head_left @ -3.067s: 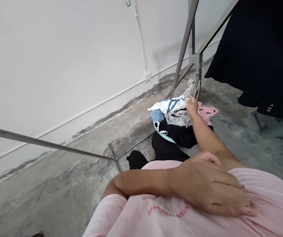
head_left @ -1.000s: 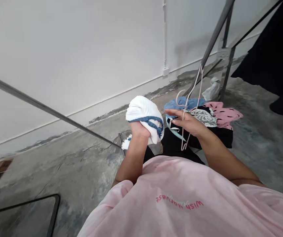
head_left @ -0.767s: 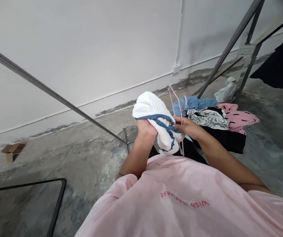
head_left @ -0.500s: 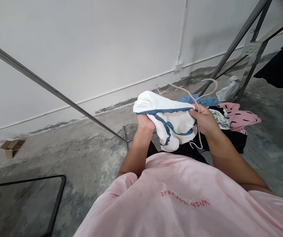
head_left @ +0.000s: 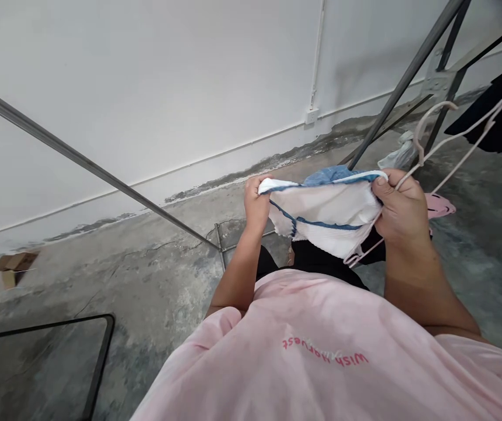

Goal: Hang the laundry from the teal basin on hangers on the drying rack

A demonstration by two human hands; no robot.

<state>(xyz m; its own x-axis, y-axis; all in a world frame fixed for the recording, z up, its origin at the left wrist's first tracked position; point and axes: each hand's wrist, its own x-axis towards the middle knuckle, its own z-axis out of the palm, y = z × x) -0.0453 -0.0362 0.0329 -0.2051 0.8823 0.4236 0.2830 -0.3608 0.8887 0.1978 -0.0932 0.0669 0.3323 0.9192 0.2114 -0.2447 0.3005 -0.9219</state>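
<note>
A white garment with blue trim (head_left: 329,204) is stretched between my two hands, its edge pulled wide so its inside shows. My left hand (head_left: 257,204) is closed on the left end of that edge. My right hand (head_left: 402,207) grips the opposite end and also holds a pale pink clothes hanger (head_left: 447,140). The hanger's hook points up, and its frame runs out to the right and down below the garment. What exact kind of garment it is, I cannot tell.
Behind my hands a blue cloth (head_left: 329,174) and a pink cloth with dark marks (head_left: 441,206) lie on the floor. Metal rails (head_left: 101,172) slant across the left, with a rack frame (head_left: 408,82) at right. A cardboard box (head_left: 14,269) sits far left.
The garment has been opened out and its edge pulled straight between my hands. My right hand has moved right, and the hanger has swung to the right with it.
</note>
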